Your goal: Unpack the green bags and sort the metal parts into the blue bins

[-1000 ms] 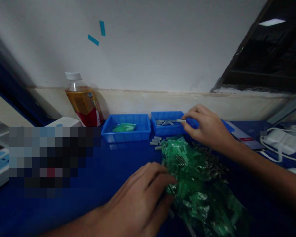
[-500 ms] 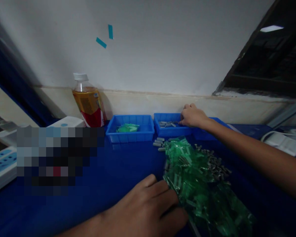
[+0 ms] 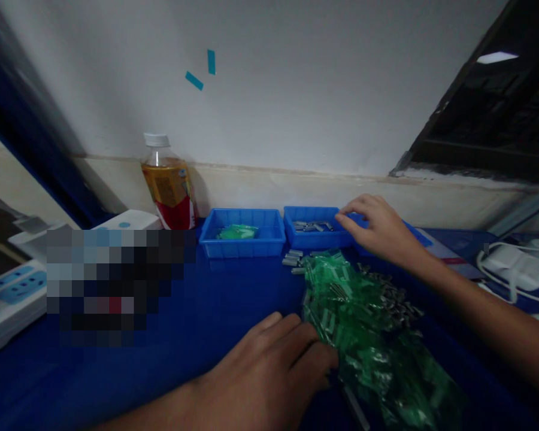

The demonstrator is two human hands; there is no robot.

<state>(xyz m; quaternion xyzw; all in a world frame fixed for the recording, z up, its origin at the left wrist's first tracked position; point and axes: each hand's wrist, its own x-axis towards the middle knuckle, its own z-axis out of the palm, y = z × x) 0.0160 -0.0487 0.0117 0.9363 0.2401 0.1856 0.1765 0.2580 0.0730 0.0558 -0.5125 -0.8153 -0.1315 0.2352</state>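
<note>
My right hand [image 3: 379,230] is above the right end of the middle blue tray [image 3: 317,240]. Its thumb and forefinger are pinched together, and anything between them is too small to make out. Small metal pieces [image 3: 314,226] lie inside that tray. My left hand [image 3: 269,365] is closed at the near left edge of a heap of green plastic bags [image 3: 363,335], its fingers curled downward. Its fingertips are hidden, so what they grip does not show. Close by, a slim metallic strip [image 3: 356,408] sticks out by the heap.
Loose metal parts [image 3: 393,299] lie right of the bags; short metal cylinders [image 3: 293,258] lie before the trays. The left blue tray [image 3: 242,248] holds green packets. A drink bottle [image 3: 168,185], a power strip [image 3: 22,290] and a blurred-out patch are at left, a white adapter [image 3: 516,263] at right.
My right hand has lifted from the middle tray and drawn back to the right, thumb and forefinger now visible. My left hand stays by the bags with its fingers slightly shifted. The view has turned slightly left.
</note>
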